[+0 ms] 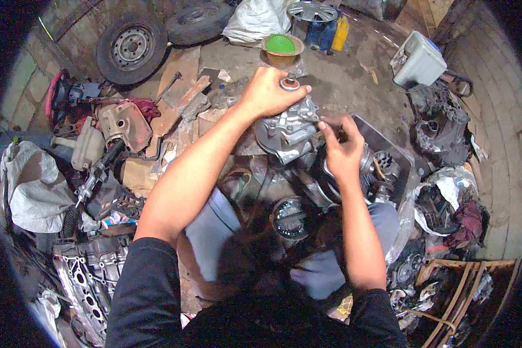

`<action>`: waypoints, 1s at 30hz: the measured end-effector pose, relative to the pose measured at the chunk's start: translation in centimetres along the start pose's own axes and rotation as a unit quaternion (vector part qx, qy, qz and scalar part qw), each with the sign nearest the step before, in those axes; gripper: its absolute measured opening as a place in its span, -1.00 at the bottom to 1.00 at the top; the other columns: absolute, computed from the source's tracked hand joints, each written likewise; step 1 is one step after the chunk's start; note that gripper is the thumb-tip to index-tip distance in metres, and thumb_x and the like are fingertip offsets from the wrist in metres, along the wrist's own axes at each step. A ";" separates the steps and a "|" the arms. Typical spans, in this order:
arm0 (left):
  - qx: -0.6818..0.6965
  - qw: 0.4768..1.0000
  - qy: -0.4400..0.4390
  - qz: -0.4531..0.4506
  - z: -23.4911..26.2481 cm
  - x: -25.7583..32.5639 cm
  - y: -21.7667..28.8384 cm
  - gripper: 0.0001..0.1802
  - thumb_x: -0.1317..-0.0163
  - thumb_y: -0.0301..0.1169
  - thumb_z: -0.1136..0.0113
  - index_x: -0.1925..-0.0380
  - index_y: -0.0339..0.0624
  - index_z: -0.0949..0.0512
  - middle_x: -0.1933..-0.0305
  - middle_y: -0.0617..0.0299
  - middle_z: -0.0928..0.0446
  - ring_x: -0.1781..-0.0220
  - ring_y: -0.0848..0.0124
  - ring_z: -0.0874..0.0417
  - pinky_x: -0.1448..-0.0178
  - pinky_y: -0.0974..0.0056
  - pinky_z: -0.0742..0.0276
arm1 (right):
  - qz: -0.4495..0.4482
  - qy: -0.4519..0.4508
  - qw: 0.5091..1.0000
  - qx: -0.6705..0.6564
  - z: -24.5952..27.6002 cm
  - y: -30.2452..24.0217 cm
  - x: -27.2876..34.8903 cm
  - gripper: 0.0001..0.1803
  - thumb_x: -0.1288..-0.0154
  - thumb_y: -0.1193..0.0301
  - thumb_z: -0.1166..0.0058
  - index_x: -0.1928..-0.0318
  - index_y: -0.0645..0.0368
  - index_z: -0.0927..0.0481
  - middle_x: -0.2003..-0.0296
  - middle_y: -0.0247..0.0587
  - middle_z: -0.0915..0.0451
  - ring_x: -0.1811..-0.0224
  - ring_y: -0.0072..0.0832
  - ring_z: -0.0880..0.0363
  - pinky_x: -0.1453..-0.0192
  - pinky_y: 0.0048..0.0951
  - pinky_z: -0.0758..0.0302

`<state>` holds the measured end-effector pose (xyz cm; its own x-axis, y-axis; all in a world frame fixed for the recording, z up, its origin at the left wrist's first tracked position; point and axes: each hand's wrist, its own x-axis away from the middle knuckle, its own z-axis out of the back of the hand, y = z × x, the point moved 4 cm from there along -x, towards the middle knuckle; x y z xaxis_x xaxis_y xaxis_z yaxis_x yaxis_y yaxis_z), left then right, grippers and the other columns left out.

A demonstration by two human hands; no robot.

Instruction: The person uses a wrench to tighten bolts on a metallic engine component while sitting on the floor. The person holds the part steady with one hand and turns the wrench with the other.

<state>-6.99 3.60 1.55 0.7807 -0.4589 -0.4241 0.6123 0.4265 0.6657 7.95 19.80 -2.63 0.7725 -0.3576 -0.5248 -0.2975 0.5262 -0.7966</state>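
A grey cast-metal housing (289, 129) with bolts and a round body stands tilted in front of me. My left hand (271, 93) is closed around its upper end, thumb stretched along the right side. Beside that thumb, a short metal stub with an orange ring (289, 83) sticks up. My right hand (343, 145) is at the housing's right edge, thumb and forefinger drawn together; anything between them is too small to make out. Below the right hand lie more round metal parts (383, 168) on a dark tray (383, 136). A dark round cap-like part (290, 217) sits between my legs.
Two wheels (131, 47) lean at the back left. Beyond the housing stands a bowl with a green dish (279, 44). A white container (419, 61) and a dark gearbox casing (441, 124) are on the right. An engine head (87, 290) lies near left, a wooden crate (464, 301) near right.
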 end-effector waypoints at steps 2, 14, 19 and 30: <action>-0.002 1.000 0.007 -0.007 0.2 0.2 -0.4 -0.41 -0.05 0.04 -0.48 0.57 -0.41 -0.68 0.60 -0.20 -0.59 0.48 0.09 -0.76 0.30 0.03 -0.62 | 0.067 -0.015 0.995 0.068 0.3 -3.5 0.9 -0.86 -0.19 0.56 -0.36 0.20 0.24 -0.76 0.29 -0.08 -0.66 0.21 -0.30 -0.65 0.10 -0.35 -0.52; 0.020 0.999 0.015 -0.028 0.1 0.2 0.1 -0.44 -0.06 0.01 -0.48 0.60 -0.38 -0.67 0.64 -0.16 -0.58 0.50 0.09 -0.75 0.34 0.04 -0.61 | 0.179 0.000 0.977 0.117 0.7 -8.7 3.6 -0.79 -0.13 0.63 -0.36 0.18 0.22 -0.74 0.31 -0.07 -0.59 0.33 -0.22 -0.63 0.26 -0.26 -0.54; 0.003 0.999 0.020 -0.032 0.3 0.2 0.3 -0.44 -0.06 0.01 -0.48 0.61 -0.38 -0.66 0.64 -0.16 -0.58 0.51 0.06 -0.75 0.35 0.04 -0.61 | 0.182 -0.020 0.977 0.108 0.0 -8.9 4.0 -0.76 -0.13 0.62 -0.36 0.16 0.21 -0.72 0.33 -0.08 -0.56 0.34 -0.19 -0.60 0.27 -0.24 -0.52; 0.004 0.999 0.025 -0.041 0.3 0.2 0.1 -0.46 -0.05 0.00 -0.48 0.61 -0.37 -0.67 0.65 -0.16 -0.57 0.54 0.07 -0.73 0.36 0.04 -0.60 | 0.259 -0.061 0.942 0.203 -0.8 -9.3 4.7 -0.54 0.01 0.60 -0.34 0.00 0.13 -0.71 0.29 -0.10 -0.55 0.29 -0.15 -0.58 0.31 -0.17 -0.53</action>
<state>-6.82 3.37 1.70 0.7330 -0.4529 -0.5075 0.6739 0.3819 0.6325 13.90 12.63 2.07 0.6498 0.1066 -0.7526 -0.4318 0.8666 -0.2501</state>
